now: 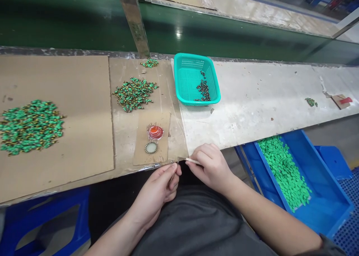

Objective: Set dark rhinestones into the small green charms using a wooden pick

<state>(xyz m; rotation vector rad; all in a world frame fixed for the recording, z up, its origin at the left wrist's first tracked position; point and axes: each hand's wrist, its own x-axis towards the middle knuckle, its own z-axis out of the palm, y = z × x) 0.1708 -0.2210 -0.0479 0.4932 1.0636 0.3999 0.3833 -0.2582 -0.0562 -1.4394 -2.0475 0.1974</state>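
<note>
Right hand (209, 170) pinches a wooden stick (193, 161).

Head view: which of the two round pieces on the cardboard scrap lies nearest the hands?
The pale-centred round piece with the ridged rim, closer to the left hand and right hand; the orange-red round piece lies just beyond it on the cardboard scrap.

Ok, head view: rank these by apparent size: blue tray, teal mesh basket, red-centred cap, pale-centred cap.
1. Blue tray, though it sits nearer the camera, which may inflate it.
2. Teal mesh basket.
3. Red-centred cap and pale-centred cap: too alike to rank.
</note>
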